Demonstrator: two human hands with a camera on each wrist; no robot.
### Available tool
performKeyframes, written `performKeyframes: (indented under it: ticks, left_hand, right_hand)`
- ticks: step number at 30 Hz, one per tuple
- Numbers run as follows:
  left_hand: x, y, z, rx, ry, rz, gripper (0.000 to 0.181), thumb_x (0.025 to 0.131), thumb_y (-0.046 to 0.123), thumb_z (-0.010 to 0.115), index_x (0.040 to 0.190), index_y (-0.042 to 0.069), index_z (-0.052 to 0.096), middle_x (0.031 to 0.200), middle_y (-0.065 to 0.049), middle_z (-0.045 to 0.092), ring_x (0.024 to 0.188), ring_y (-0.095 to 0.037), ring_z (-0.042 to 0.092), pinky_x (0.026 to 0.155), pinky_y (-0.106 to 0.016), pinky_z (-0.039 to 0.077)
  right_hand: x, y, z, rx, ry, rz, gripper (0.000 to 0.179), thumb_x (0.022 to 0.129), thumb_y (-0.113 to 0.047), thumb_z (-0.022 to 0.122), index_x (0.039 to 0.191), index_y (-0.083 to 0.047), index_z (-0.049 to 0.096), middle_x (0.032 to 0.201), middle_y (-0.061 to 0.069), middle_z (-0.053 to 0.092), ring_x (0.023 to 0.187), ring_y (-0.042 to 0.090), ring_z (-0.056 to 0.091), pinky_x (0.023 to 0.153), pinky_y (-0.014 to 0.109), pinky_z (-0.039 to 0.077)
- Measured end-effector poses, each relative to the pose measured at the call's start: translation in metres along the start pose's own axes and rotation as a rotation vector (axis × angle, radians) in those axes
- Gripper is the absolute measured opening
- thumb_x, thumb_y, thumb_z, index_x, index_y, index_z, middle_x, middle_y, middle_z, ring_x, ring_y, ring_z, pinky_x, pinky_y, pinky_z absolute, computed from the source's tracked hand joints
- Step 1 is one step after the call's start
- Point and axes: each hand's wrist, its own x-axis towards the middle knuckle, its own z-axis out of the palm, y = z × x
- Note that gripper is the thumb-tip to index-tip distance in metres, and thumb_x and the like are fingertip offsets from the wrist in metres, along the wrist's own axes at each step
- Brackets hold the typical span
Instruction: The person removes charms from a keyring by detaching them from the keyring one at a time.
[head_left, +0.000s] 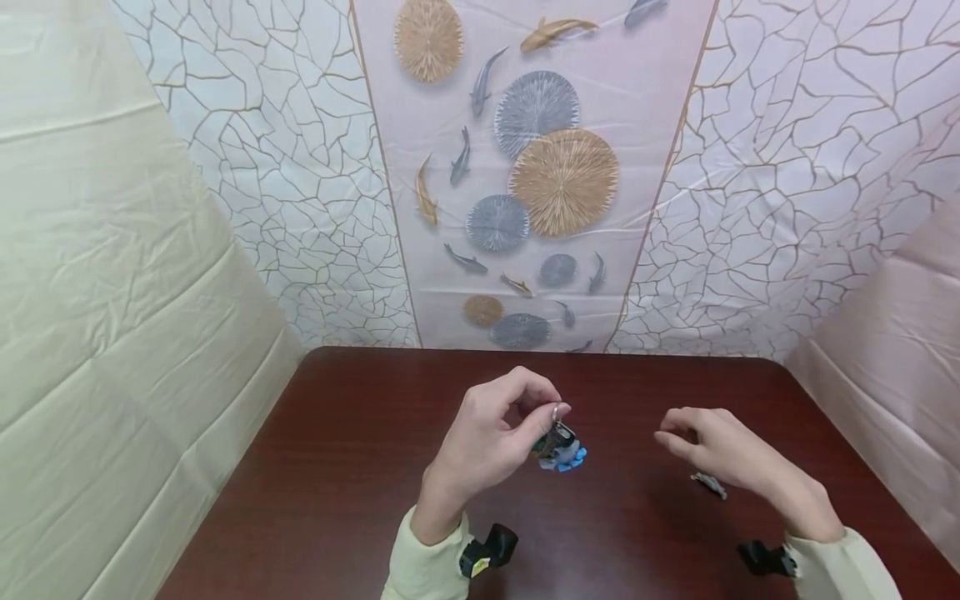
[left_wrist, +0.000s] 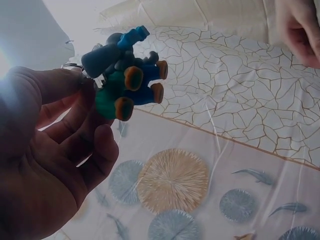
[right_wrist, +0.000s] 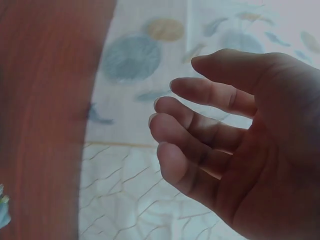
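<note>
My left hand [head_left: 487, 429] pinches the metal ring of a keychain [head_left: 562, 454] between thumb and fingertips, holding it above the table. Small rubbery figures dangle from it. In the left wrist view the keychain [left_wrist: 120, 92] shows grey, green and blue figures with orange feet, beside the thumb of the left hand [left_wrist: 55, 150]. To the right, my right hand [head_left: 723, 446] hovers with loosely bent fingers and nothing in them. The right wrist view shows that hand [right_wrist: 225, 130] with its fingers spread apart. Just below it lies a small greyish object [head_left: 709, 484], its kind unclear.
A dark reddish-brown table [head_left: 360, 467] lies under both hands. Behind its far edge hangs a patterned cloth [head_left: 525, 275] with fish and round motifs. Cream fabric [head_left: 127, 333] slopes along the left side, and similar fabric [head_left: 892, 358] along the right.
</note>
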Motion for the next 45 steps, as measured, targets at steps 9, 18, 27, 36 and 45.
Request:
performKeyframes:
  ticks: [9, 18, 27, 36, 45]
  left_hand:
    - [0.000, 0.000, 0.001, -0.008, -0.002, -0.018, 0.009, 0.089, 0.002, 0.068, 0.094, 0.008, 0.062, 0.087, -0.005, 0.074, 0.069, -0.005, 0.066, 0.058, -0.015, 0.053]
    - [-0.001, 0.000, 0.002, -0.001, -0.003, -0.042, 0.009, 0.090, 0.003, 0.068, 0.095, 0.008, 0.062, 0.087, -0.005, 0.074, 0.070, -0.005, 0.067, 0.060, -0.015, 0.054]
    - [0.000, 0.000, 0.003, 0.020, 0.009, -0.036, 0.008, 0.089, 0.005, 0.069, 0.093, 0.008, 0.063, 0.085, -0.003, 0.072, 0.065, -0.003, 0.062, 0.058, -0.014, 0.052]
    - [0.001, -0.001, 0.004, 0.036, 0.005, -0.027, 0.009, 0.089, 0.006, 0.069, 0.094, 0.009, 0.062, 0.084, -0.002, 0.072, 0.062, -0.001, 0.058, 0.056, -0.012, 0.050]
    - [0.001, -0.001, 0.006, 0.031, 0.001, -0.021, 0.009, 0.089, 0.006, 0.069, 0.094, 0.009, 0.062, 0.082, -0.002, 0.070, 0.061, -0.001, 0.057, 0.055, -0.014, 0.050]
  right_hand:
    - [0.009, -0.037, -0.015, 0.052, 0.060, -0.044, 0.004, 0.091, -0.022, 0.069, 0.088, -0.023, 0.067, 0.073, -0.019, 0.053, 0.062, -0.006, 0.044, 0.058, 0.019, 0.040]
    - [0.012, -0.065, -0.020, 0.111, 0.204, -0.155, 0.019, 0.085, -0.012, 0.074, 0.088, -0.029, 0.066, 0.076, -0.023, 0.056, 0.065, -0.008, 0.050, 0.059, 0.013, 0.042]
    - [0.010, -0.085, -0.028, 0.168, 0.247, -0.193, 0.023, 0.085, -0.010, 0.074, 0.092, -0.030, 0.065, 0.082, -0.022, 0.059, 0.071, -0.007, 0.054, 0.063, 0.010, 0.043]
    - [0.010, -0.102, -0.026, 0.246, 0.282, -0.251, 0.025, 0.084, -0.007, 0.074, 0.096, -0.028, 0.066, 0.082, -0.021, 0.059, 0.070, -0.006, 0.055, 0.062, 0.010, 0.044]
    - [0.013, -0.116, -0.020, 0.396, 0.193, -0.279, 0.025, 0.087, -0.011, 0.073, 0.102, -0.029, 0.066, 0.085, -0.017, 0.063, 0.068, -0.002, 0.059, 0.060, 0.016, 0.049]
